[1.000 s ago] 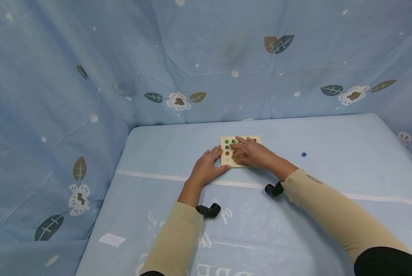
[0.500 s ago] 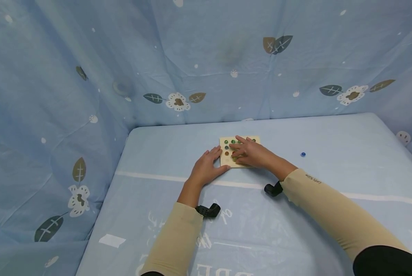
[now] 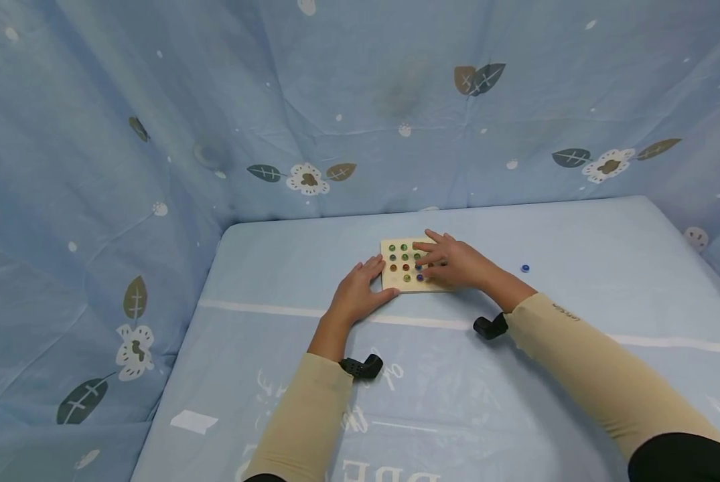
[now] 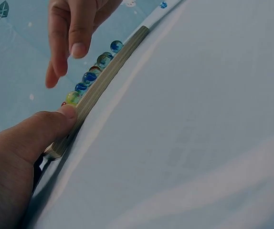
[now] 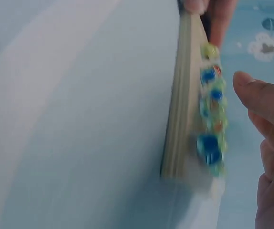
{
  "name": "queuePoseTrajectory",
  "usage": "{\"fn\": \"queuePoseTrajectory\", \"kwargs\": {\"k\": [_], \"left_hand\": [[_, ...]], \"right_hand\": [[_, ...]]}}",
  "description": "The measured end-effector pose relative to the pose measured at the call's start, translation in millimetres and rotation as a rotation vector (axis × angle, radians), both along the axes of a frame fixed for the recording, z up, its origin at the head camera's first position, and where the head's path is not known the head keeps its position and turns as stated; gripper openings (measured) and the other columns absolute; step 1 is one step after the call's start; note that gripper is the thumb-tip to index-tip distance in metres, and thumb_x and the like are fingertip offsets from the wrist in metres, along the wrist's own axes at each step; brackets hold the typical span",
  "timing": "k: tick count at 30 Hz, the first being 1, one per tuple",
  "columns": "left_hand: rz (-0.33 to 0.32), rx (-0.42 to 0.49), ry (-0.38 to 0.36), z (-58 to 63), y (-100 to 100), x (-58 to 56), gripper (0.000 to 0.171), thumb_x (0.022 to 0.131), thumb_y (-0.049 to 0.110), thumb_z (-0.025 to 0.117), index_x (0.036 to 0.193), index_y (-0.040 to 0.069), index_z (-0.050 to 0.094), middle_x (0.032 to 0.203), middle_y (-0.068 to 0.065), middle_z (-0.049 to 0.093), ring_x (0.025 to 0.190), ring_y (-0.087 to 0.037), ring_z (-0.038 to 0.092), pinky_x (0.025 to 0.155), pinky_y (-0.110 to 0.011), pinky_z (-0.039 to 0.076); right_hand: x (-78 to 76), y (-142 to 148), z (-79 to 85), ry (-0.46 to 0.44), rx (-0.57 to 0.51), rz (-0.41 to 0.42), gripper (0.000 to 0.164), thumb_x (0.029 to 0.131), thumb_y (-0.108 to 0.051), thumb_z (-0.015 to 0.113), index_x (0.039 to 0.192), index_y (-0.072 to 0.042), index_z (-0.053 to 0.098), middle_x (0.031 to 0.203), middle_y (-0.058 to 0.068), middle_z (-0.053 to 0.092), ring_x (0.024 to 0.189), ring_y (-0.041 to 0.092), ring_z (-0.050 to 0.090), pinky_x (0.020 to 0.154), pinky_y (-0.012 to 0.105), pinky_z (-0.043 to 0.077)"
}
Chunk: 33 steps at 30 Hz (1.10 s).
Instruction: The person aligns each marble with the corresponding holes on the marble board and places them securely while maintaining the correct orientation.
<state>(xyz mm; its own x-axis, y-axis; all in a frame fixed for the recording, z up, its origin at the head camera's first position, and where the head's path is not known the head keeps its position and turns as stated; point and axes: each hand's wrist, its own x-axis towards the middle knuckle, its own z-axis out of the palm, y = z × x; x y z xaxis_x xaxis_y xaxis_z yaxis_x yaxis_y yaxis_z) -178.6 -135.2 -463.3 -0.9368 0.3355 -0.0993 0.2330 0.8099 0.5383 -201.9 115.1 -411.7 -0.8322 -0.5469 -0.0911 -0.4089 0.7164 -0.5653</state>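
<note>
A small pale wooden board (image 3: 390, 285) lies on the table, with rows of coloured glass marbles (image 3: 405, 267) seated in it. My left hand (image 3: 357, 294) holds the board's near left corner, thumb along the front edge and fingers at the left side. In the left wrist view that thumb (image 4: 56, 125) presses the board's edge by a yellow-green marble (image 4: 73, 98). Over the right part of the board hovers my right hand (image 3: 453, 262), fingers loosely spread and hiding some marbles. Its fingertips show apart from the marbles in the right wrist view, holding nothing.
A loose blue marble (image 3: 525, 268) lies on the table to the right of the board. The table (image 3: 311, 268) has a pale blue cloth, and a patterned curtain (image 3: 360, 107) hangs behind its back edge. A white patch (image 3: 193, 421) is at the front left.
My right hand has lifted slightly and shifted right across the board, uncovering more marbles, including blue ones. The left hand keeps its hold on the corner. The head view has shifted a little.
</note>
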Motion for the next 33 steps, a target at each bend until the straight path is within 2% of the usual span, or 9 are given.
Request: {"fn": "queuePoseTrajectory", "kwargs": {"k": [6, 11, 18, 22, 26, 33], "left_hand": [[0.012, 0.021, 0.004, 0.4, -0.5, 0.5, 0.083, 0.086, 0.056, 0.069, 0.152, 0.016, 0.039, 0.16, 0.003, 0.032, 0.149, -0.028, 0.027, 0.119, -0.046, 0.029], [0.015, 0.03, 0.007, 0.1, -0.5, 1.0, 0.083, 0.086, 0.056, 0.069, 0.152, 0.016, 0.039, 0.16, 0.002, 0.032, 0.149, -0.027, 0.027, 0.119, -0.045, 0.028], [0.022, 0.029, -0.002, -2.0, 1.1, 3.1, 0.082, 0.085, 0.057, 0.069, 0.152, 0.019, 0.039, 0.16, 0.004, 0.032, 0.149, -0.03, 0.027, 0.119, -0.047, 0.029], [0.021, 0.028, -0.003, -1.7, 1.7, 4.1, 0.082, 0.086, 0.056, 0.069, 0.152, 0.018, 0.04, 0.16, 0.004, 0.033, 0.149, -0.029, 0.027, 0.119, -0.046, 0.029], [0.024, 0.032, 0.001, -1.0, 1.5, 4.8, 0.082, 0.086, 0.056, 0.069, 0.152, 0.018, 0.04, 0.159, 0.004, 0.033, 0.149, -0.027, 0.027, 0.119, -0.046, 0.028], [0.029, 0.04, 0.004, -1.0, 1.0, 4.2, 0.082, 0.085, 0.056, 0.07, 0.152, 0.018, 0.04, 0.159, 0.004, 0.033, 0.149, -0.027, 0.027, 0.119, -0.046, 0.028]], "right_hand": [[2.3, 36.0, 0.9, -0.037, -0.074, -0.125, 0.033, 0.091, -0.022, 0.072, 0.122, -0.012, 0.072, 0.154, 0.004, 0.043, 0.153, 0.03, 0.013, 0.12, 0.061, 0.01], [6.3, 71.9, 2.3, -0.036, -0.086, -0.223, 0.036, 0.091, -0.022, 0.072, 0.124, -0.009, 0.07, 0.153, 0.003, 0.043, 0.152, 0.029, 0.015, 0.117, 0.065, 0.013], [20.6, 118.4, -1.6, -0.076, -0.126, -0.319, 0.039, 0.091, -0.024, 0.072, 0.125, -0.005, 0.068, 0.153, 0.008, 0.043, 0.152, 0.029, 0.015, 0.116, 0.066, 0.016], [29.2, 136.3, -3.8, -0.121, -0.167, -0.381, 0.042, 0.091, -0.027, 0.072, 0.127, -0.005, 0.067, 0.153, 0.008, 0.042, 0.152, 0.027, 0.014, 0.116, 0.066, 0.013], [35.5, 151.4, -4.8, -0.171, -0.187, -0.432, 0.049, 0.092, -0.033, 0.07, 0.131, -0.005, 0.064, 0.156, 0.009, 0.037, 0.152, 0.028, 0.013, 0.116, 0.066, 0.015], [35.6, 175.7, -15.7, -0.241, -0.177, -0.486, 0.059, 0.089, -0.043, 0.071, 0.133, -0.005, 0.062, 0.157, 0.007, 0.037, 0.152, 0.029, 0.012, 0.119, 0.061, 0.013]]}}
